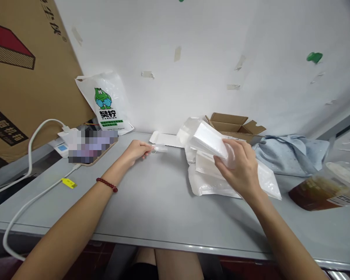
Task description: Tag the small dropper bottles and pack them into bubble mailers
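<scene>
My left hand (137, 151) is closed in a pinch low over the table, on a small clear plastic piece (161, 148) whose exact kind I cannot make out. Behind that piece lies a flat white box-like strip (167, 139), partly covered at its right end. My right hand (242, 165) is wrapped round a folded white plastic packet (209, 138), held tilted above the table. White plastic mailer bags (211, 184) lie spread beneath it, and a crumpled white wrapper (189, 126) shows behind its left end.
An open cardboard box (230, 123) and a light blue cloth (291, 153) sit at the back right. A lidded drink cup (317, 190) stands at the right. On the left are a phone (95, 147), a white cable (36, 197), a printed bag (111, 105) and a large carton (32, 77).
</scene>
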Demonstrator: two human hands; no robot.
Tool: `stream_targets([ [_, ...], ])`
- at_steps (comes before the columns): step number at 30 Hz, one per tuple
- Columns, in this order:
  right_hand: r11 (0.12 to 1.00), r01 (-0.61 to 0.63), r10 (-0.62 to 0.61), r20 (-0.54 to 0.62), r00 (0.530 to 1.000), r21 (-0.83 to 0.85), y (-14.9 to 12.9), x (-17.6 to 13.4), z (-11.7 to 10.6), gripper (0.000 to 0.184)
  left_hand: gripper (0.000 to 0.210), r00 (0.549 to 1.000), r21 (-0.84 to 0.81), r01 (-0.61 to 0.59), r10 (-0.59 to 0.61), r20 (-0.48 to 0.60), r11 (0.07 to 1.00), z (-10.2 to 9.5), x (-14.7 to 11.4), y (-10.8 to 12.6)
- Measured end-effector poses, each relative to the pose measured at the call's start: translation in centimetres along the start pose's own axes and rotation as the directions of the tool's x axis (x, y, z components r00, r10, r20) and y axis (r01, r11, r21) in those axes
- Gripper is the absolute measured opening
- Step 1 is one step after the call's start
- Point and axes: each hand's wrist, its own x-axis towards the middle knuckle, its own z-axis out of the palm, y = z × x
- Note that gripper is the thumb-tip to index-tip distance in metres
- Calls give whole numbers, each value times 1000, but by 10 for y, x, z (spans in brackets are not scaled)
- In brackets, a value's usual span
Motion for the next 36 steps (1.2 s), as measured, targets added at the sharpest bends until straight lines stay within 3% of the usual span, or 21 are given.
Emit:
stream_targets([
  [4, 997, 70, -74, 101, 992, 40, -1, 0, 1, 41, 19, 996, 82, 7, 0, -88, 997, 4, 0, -1],
  [7, 991, 122, -128, 169, 977, 45, -6, -2, 4, 39, 25, 972, 34, -171, 174, -158, 985, 10, -11, 13],
  [9, 988, 147, -153, 194, 969, 47, -8, -4, 4, 39, 34, 967, -124, -254, 256, 6, 959, 17, -23, 24],
  [11, 984, 174, -179, 210, 961, 45, -10, -5, 5, 40, 36, 935, -198, -183, 233, 269, 963, 25, -35, 31],
  [14, 976, 216, -207, 193, 959, -26, -13, -7, 6, 39, 31, 903, -151, -79, 135, 408, 985, 39, -49, 35],
  [19, 921, 309, -304, 58, 951, -239, -27, -15, 16, 40, 28, 936, -312, 26, 87, 342, 950, 62, -61, 31],
  [22, 905, 350, -344, 66, 937, -241, -34, -21, 22, 43, 25, 948, -361, 4, 111, 299, 933, 74, -69, 30],
  [27, 913, 340, -342, 28, 939, -227, -31, -21, 23, 40, 28, 923, -345, 9, 124, 364, 939, 80, -79, 33],
  [32, 921, 311, -319, 5, 948, -233, -28, -18, 20, 42, 38, 915, -368, -213, 317, 249, 905, 71, -82, 39],
  [36, 926, 306, -319, -21, 948, -220, -28, -18, 19, 41, 38, 877, -291, -399, 455, 156, 869, 68, -87, 39],
])
